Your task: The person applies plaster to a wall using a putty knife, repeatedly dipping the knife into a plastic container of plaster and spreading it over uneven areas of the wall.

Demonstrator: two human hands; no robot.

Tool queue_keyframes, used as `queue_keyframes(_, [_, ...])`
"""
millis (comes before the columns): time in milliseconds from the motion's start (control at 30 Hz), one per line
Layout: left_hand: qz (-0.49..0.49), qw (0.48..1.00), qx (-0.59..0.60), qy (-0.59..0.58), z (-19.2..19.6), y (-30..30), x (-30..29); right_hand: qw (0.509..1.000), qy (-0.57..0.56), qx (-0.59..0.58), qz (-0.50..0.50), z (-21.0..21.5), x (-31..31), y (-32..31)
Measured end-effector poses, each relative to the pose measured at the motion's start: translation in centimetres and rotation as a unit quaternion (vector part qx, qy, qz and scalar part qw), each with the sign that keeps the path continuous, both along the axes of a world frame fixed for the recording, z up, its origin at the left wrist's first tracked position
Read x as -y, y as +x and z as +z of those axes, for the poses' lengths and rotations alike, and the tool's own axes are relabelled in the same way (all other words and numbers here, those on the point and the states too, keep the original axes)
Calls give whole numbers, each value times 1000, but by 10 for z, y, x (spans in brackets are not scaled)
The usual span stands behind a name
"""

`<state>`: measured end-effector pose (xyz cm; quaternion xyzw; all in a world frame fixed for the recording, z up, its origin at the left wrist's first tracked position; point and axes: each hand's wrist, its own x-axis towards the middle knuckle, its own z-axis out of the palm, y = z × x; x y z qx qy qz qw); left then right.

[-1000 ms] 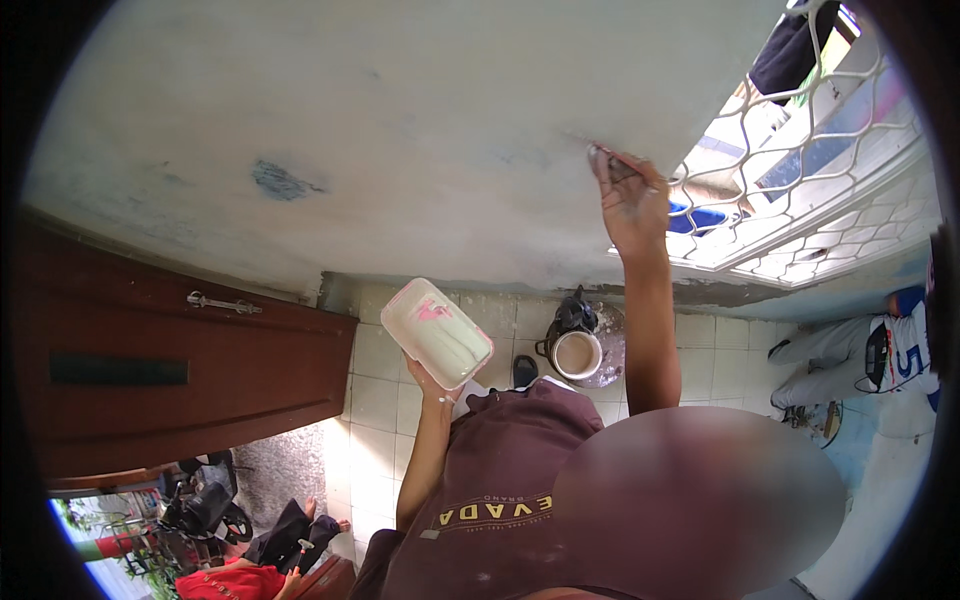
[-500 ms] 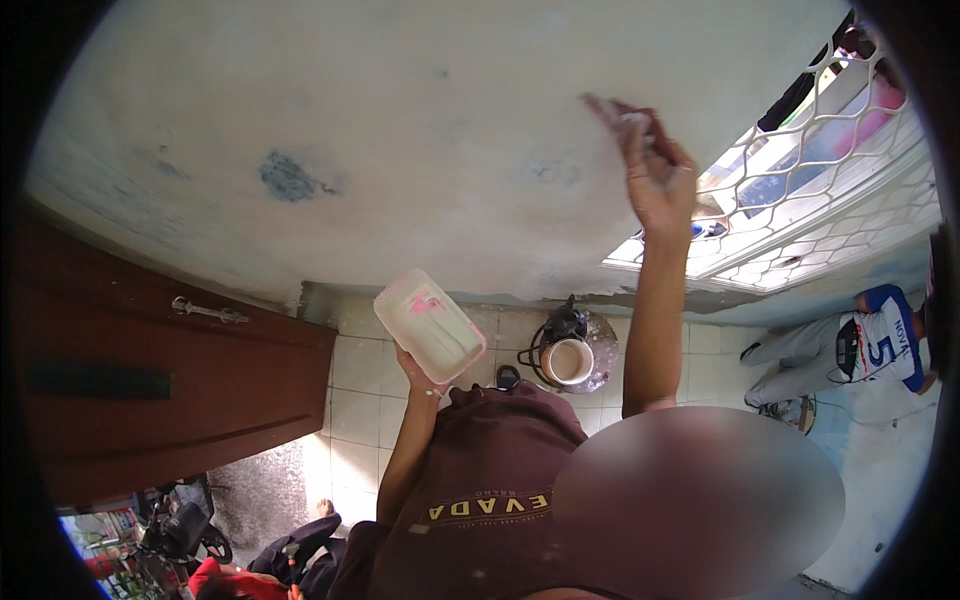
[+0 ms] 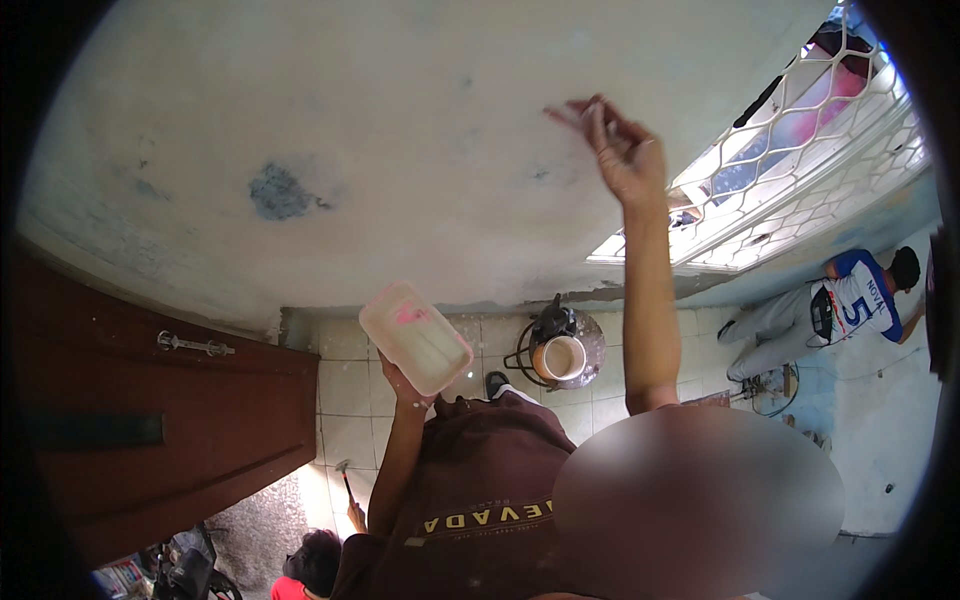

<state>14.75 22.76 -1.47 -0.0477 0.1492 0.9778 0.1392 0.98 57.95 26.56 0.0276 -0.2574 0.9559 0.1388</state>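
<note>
My left hand grips a pale rectangular plastic tub by its lower side. The tub is tilted, with whitish stuff and a pink smear inside. Up near the pale wall, my right hand has its thumb and fingers pinched together, with some fingers sticking out. What lies in the pinch is too small and blurred to name, and I cannot tell whether the hand touches the wall. White smears mark its fingers. On the wall are a blue-grey rough patch and fainter spots.
A cream bucket stands on a round speckled stool beside a black object. A brown door is at left, a white window grille at right. One co-worker stands right; another, lower left, holds a long-handled tool.
My right hand has moved a little left along the wall. The tub has shifted slightly left and down. The lower-left co-worker has moved, the tool now raised nearer my left arm.
</note>
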Motion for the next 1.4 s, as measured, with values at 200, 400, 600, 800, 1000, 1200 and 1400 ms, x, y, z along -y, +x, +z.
queue_keyframes(200, [6, 1000, -5, -16, -3, -3, 37, 995, 28, -12, -94, -30, 71, 58])
queue_keyframes(400, [-32, 999, -8, 16, 6, -5, 60, 977, 2, 214, -3, -165, 12, 8])
queue_keyframes(600, [-56, 998, -16, 9, -18, -7, 92, 993, -86, 68, -50, 5, -2, 0])
queue_keyframes(800, [-42, 999, 7, 15, -6, 0, 105, 988, 7, 106, -116, -115, 68, 38])
queue_keyframes(1000, [-71, 997, 18, -16, 9, 5, 100, 979, 6, 200, -38, -187, -11, -16])
queue_keyframes(1200, [-62, 997, 31, -30, 4, 11, 115, 999, -32, 21, -18, 0, 3, 2])
queue_keyframes(1400, [-72, 997, 19, 8, -5, 3, 111, 988, 60, 139, -33, -118, 94, 30])
